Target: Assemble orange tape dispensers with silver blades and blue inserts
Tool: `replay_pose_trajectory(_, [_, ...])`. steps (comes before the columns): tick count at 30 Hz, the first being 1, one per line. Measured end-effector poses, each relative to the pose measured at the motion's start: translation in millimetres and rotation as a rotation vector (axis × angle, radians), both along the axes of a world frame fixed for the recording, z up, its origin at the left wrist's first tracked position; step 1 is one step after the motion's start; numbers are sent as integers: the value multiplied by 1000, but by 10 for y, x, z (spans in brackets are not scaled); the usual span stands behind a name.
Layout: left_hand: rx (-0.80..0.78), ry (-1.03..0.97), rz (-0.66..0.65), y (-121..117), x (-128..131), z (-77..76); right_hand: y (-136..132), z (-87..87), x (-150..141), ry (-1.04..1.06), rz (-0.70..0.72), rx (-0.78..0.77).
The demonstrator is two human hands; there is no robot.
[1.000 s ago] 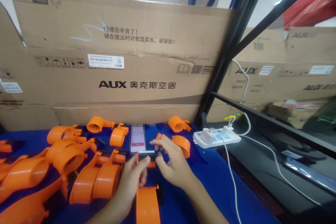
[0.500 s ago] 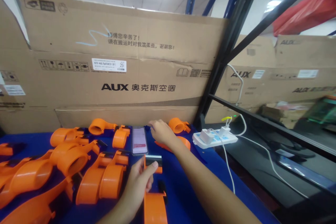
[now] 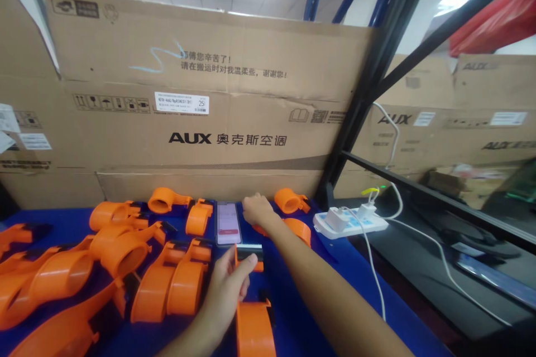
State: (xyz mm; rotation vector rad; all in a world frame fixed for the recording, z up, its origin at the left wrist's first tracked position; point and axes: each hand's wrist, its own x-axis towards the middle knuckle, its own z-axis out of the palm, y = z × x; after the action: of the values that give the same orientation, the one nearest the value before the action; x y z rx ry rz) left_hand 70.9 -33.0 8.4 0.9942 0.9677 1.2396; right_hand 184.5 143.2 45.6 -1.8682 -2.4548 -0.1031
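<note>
My left hand is closed on an orange tape dispenser, its thumb pressed on the black strip below the serrated metal blade. An orange ring with a black part lies just below; whether it belongs to the held dispenser I cannot tell. Farther back, my right hand has its fingers curled down at the table's rear, their tips hidden. Close by it is another orange dispenser, partly covered by my forearm. A phone with a lit screen lies between the hands.
Several orange tape dispensers crowd the left of the blue tabletop. One more dispenser sits at the back right. Behind stands a large cardboard sheet. A white power strip with cables lies right, beside a black metal frame.
The whole view has shifted slightly, so things appear a little farther right. My left hand keeps its hold on the dispenser. My right hand stays at the back, its fingers more curled.
</note>
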Motion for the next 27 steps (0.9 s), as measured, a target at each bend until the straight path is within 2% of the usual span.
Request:
replay_pose_trajectory(6, [-42,-74,45,58,-9,-68,-106,222,147,322,39,130])
replay_pose_trajectory(10, [-110,-197,104,112,-35,-110,-344,289,272,579,96,212])
replay_pose_trajectory(11, [-126,-216,121,123,-42,-112,-432,273,295,671,116,227])
replay_pose_trajectory(12, [-139,-231,137,131,-48,-109,-528,246,315,920,193,207])
replay_pose_trajectory(13, [-147,-240,147,135,-53,-105,-627,212,331,1124,275,151])
replay_pose_trajectory(15, [-142,-243,150,137,-60,-98,-815,134,352,1332,358,24])
replay_pose_trajectory(18, [-112,-224,136,130,-63,-101,-1020,30,361,1441,360,-59])
replay_pose_trajectory(21, [-96,-210,125,127,-68,-107,-1115,-46,351,1491,270,20])
replay_pose_trajectory(24, [-80,-192,106,123,-74,-96,-1161,-95,337,1438,183,162])
replay_pose_trajectory(27, [-74,-171,89,113,-78,-86,-1192,-115,326,1459,154,151])
